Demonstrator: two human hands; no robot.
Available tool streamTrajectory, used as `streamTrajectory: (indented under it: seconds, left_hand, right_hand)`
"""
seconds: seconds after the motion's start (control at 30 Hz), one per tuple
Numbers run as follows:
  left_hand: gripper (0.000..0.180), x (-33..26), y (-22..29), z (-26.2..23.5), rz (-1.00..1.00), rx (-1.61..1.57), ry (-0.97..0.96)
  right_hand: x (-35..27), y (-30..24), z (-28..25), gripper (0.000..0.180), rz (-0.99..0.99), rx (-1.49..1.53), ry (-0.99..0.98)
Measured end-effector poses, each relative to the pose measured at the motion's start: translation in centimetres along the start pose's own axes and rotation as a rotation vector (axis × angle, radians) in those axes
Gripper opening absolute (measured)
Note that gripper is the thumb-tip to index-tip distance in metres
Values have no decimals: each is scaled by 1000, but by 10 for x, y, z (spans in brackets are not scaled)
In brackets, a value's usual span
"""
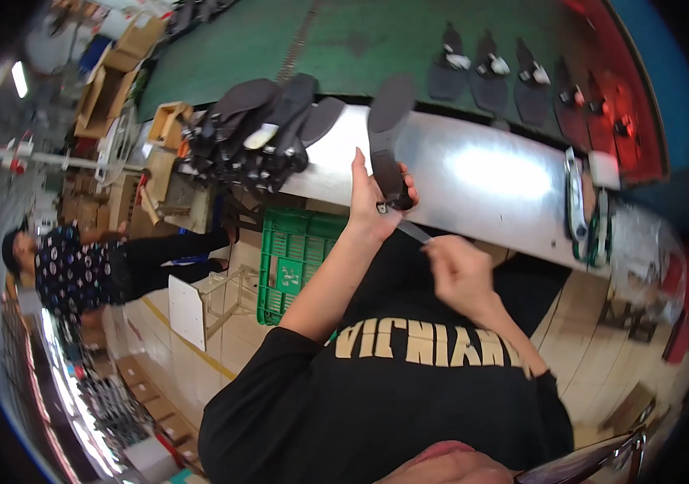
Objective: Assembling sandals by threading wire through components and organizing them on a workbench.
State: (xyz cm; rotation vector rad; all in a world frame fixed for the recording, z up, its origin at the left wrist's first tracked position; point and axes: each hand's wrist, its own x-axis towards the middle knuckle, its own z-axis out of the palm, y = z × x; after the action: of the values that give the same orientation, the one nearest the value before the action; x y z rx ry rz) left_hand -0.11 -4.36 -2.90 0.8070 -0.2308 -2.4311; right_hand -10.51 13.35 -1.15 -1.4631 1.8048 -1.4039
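Observation:
My left hand (370,202) grips a dark sandal (390,121) near its strap end, with the sole turned up toward me and the other end pointing away. Thumb and fingers close around it just in front of the metal ledge. A pale translucent strip (414,232) runs from beside the sandal's strap to my right hand (461,273), whose fingertips pinch it. Whether the strip is attached to the sandal I cannot tell. To the left of my left hand lies a heap of dark sandals (251,133), partly over the ledge.
Beyond the metal ledge (481,165) stretches a green conveyor belt (368,40) bearing a row of sandals (489,77) with white wads on their straps, some under red light. A green crate (288,274) and a white stool (189,313) stand below left; another person (86,266) is farther left.

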Motion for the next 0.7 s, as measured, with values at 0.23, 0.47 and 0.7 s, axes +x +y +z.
streamTrajectory:
  seconds: [0.23, 0.47, 0.7]
  left_hand:
    - [27, -35, 121, 24, 779, 766, 229]
    - [26, -53, 261, 19, 746, 1765, 582]
    - [32, -29, 253, 14, 1236, 2381, 871]
  right_hand:
    - [13, 28, -46, 13, 107, -89, 110]
    - [15, 40, -50, 13, 126, -64, 120]
    - [31, 51, -86, 11, 160, -151, 232]
